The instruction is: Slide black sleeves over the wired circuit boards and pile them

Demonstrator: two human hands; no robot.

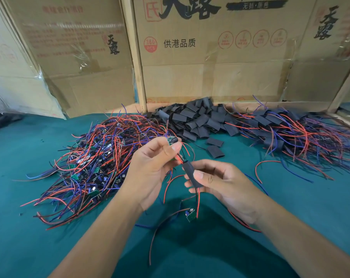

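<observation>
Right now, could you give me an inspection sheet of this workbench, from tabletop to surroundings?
Surface: teal cloth, mostly covered at the back.
Job's things: bare wired boards pile; loose black sleeves pile; sleeved boards pile.
Clutter: one stray board near the wrists, two stray sleeves.
Grippers: left hand pinches a board; right hand holds a sleeve threaded on its wires.
Cables: red, blue and black leads everywhere, tangled.
Surroundings: taped cardboard boxes behind.

Bare wired circuit boards (94,157) heaped at nine o'clock on the green cloth surface (29,227); flat black sleeves (196,119) piled at twelve; sleeved boards (290,133) stacked at two o'clock. Printed cardboard boxes (210,57) stand behind. One loose small green board (190,214) lies at six.
</observation>
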